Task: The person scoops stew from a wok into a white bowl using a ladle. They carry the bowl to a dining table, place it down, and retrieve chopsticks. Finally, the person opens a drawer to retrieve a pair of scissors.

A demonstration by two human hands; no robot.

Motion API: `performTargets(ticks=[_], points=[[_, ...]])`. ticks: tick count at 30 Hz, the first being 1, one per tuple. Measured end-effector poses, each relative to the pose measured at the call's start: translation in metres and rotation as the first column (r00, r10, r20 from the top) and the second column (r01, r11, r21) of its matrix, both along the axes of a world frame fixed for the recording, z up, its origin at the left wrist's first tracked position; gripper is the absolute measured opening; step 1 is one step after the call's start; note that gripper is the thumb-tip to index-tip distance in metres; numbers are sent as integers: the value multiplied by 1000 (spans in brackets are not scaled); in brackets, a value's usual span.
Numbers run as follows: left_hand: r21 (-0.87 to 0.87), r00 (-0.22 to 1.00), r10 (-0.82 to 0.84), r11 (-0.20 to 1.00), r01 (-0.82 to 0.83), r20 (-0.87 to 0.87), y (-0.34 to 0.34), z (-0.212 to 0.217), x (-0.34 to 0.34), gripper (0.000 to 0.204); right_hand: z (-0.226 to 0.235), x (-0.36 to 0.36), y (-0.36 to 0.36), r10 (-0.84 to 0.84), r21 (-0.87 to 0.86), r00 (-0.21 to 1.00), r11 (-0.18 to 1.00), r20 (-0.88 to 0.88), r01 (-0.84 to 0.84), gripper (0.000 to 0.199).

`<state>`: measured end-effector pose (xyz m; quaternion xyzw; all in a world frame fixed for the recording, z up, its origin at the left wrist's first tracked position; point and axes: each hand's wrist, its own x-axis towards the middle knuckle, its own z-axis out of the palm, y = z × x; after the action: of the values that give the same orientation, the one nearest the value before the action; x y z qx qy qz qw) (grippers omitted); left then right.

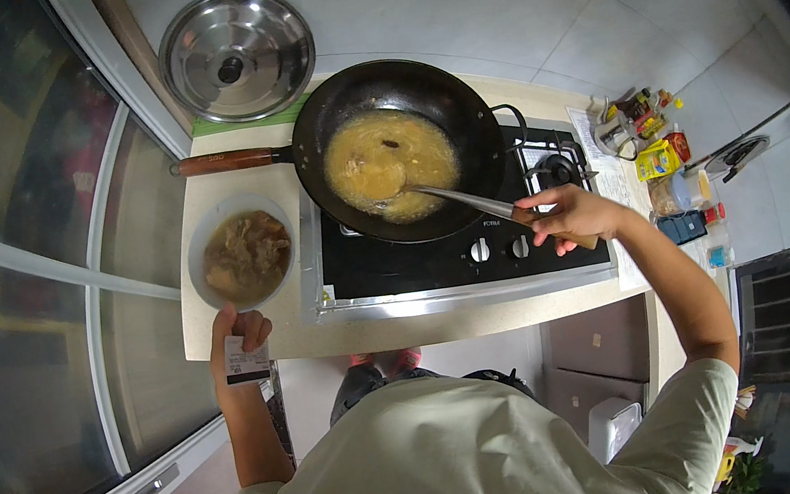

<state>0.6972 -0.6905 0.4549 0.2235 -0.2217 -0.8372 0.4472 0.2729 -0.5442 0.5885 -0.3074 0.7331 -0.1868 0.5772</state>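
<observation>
Right hand (567,215)'s wrapped around one ladle (475,201), its far end murky in yellowish broth (421,142) inside the one wok (474,125) on the stove (394,272). Left hand (236,323)'s curled by one bowl (196,260); can't tell if it's gripping that or the slip (247,356) covering part of it. Two knobs (479,250) show; the wok hides some stovetop.

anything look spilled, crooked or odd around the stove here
No spill or damage stands out around the wok or bowl. One oddity: a small printed slip against the left hand, unusual so close to food. Whether it is held or stuck on, I can't tell.
</observation>
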Motion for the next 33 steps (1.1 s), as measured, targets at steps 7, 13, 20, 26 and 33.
performTargets(ticks=[7, 13, 20, 26, 33], points=[[12, 999, 29, 1000, -29, 19, 2, 11, -6, 18, -57, 16, 1, -148, -191, 989, 970, 27, 150, 44], [-7, 1000, -21, 1000, 21, 14, -2, 15, -9, 16, -83, 24, -4, -236, -340, 972, 915, -19, 215, 32], [-3, 999, -2, 1000, 2, 51, -4, 18, -12, 16, -97, 23, -14, -261, -471, 965, 856, -40, 212, 34], [-11, 999, -23, 1000, 23, 44, -4, 22, -15, 15, -82, 26, -8, -285, -521, 957, 824, -45, 221, 34], [5, 997, -48, 999, 48, 58, -7, 23, -22, 16, -52, 27, 12, -269, -499, 962, 841, -51, 209, 32]])
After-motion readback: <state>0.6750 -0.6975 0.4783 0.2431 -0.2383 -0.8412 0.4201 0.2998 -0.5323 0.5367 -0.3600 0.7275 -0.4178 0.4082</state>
